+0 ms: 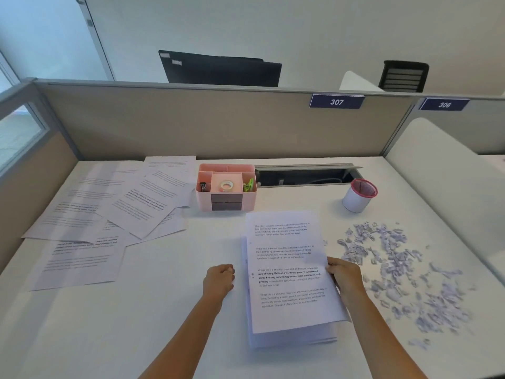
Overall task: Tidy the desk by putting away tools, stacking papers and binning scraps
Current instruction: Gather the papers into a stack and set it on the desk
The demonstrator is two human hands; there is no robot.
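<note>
A stack of printed papers (287, 269) lies in front of me on the white desk (164, 324). My right hand (345, 274) grips the stack's right edge, thumb on top of the upper sheet. My left hand (220, 277) hovers just left of the stack with loosely curled fingers, holding nothing. Several loose printed sheets (109, 214) lie spread and overlapping at the left of the desk. A scatter of small paper scraps (396, 269) covers the right side. A pink desk organiser (226, 190) at the back holds a tape roll, a green clip and a small black tool.
A small white bin with a red rim (358, 196) stands at the back right, beyond the scraps. An open cable slot (306, 175) runs along the back edge. Beige partition walls (191, 127) close the back and left; a white divider (451, 173) stands at right.
</note>
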